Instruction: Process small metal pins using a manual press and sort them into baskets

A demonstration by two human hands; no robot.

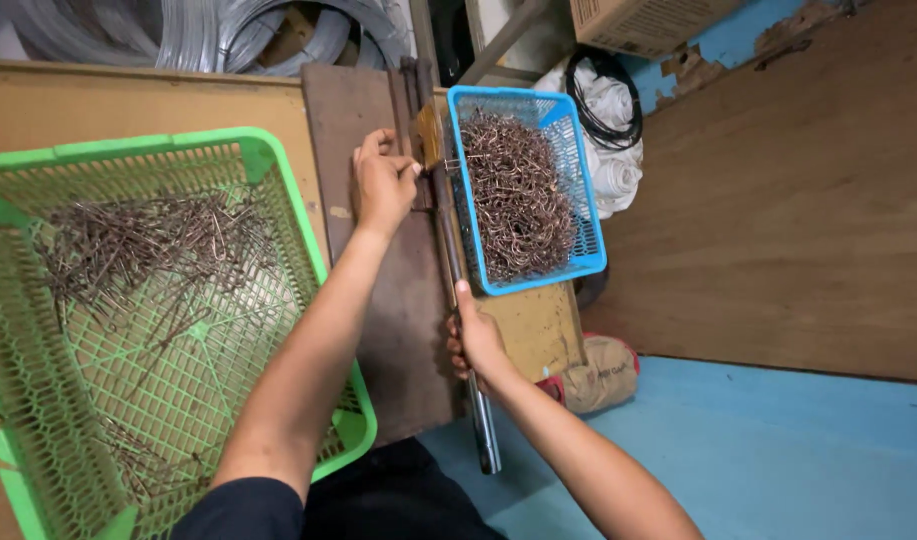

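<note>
My left hand [382, 182] rests with curled fingers on a dark metal plate [403, 320], fingertips at the small bending fixture [425, 135] near its far end. What it pinches there is too small to tell. My right hand [475, 343] is wrapped around a long steel lever bar [485, 430] that runs along the plate's right edge toward me. A blue plastic basket [584, 210] heaped with bent wire hooks [518, 200] sits just right of the bar. A large green basket [268, 175] holding straight wire pieces [138, 250] lies to the left of my left arm.
Coils of grey wire [188, 30] lie behind the wooden bench [98, 105]. A cardboard box [638, 22], white sacks with a black cable loop [608, 110] and a brown wooden panel [798, 200] stand at the right. A tan bag [598, 372] sits on the blue floor [778, 450].
</note>
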